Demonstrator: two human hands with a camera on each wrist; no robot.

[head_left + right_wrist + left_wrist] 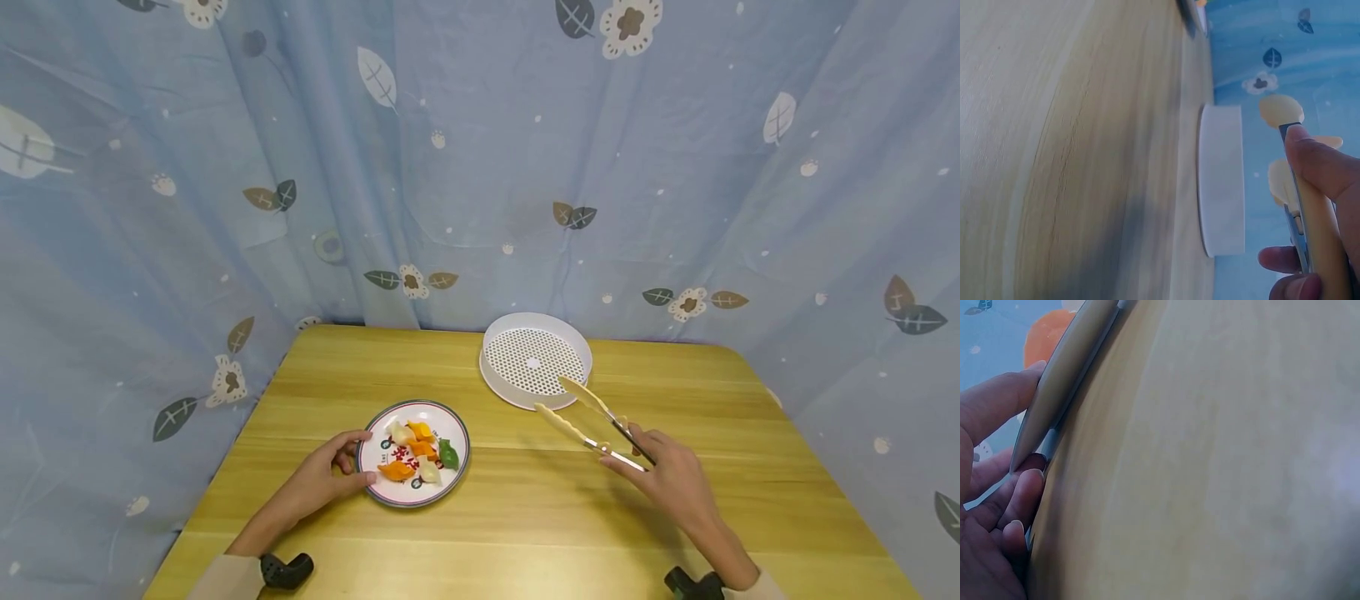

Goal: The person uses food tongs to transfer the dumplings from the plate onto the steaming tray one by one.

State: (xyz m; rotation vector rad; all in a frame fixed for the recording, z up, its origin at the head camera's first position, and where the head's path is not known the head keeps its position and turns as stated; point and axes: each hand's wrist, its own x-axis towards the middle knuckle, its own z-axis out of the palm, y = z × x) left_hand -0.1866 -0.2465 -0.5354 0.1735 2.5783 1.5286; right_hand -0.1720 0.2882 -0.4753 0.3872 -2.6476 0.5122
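Observation:
My left hand (318,483) grips the near-left rim of a white plate (420,409) with a dark blue edge. In the left wrist view, the thumb lies against the plate's upper rim (1060,387) and curled fingers (1024,497) are at its underside. Several dumpling-shaped pieces lie on the plate: orange ones (396,471), white ones (429,469) and a green one (448,454). My right hand (678,483) holds tongs (561,421) with cream, scalloped tips spread apart, nothing between them. The tips overlap the near-right side of a white round perforated tray (501,385) in the head view.
The wooden table (510,533) bears the plate at left and the perforated tray at the back middle. A blue patterned curtain (480,167) hangs right behind the table's far edge and along both sides. Dark wrist devices (287,572) sit at both sleeves.

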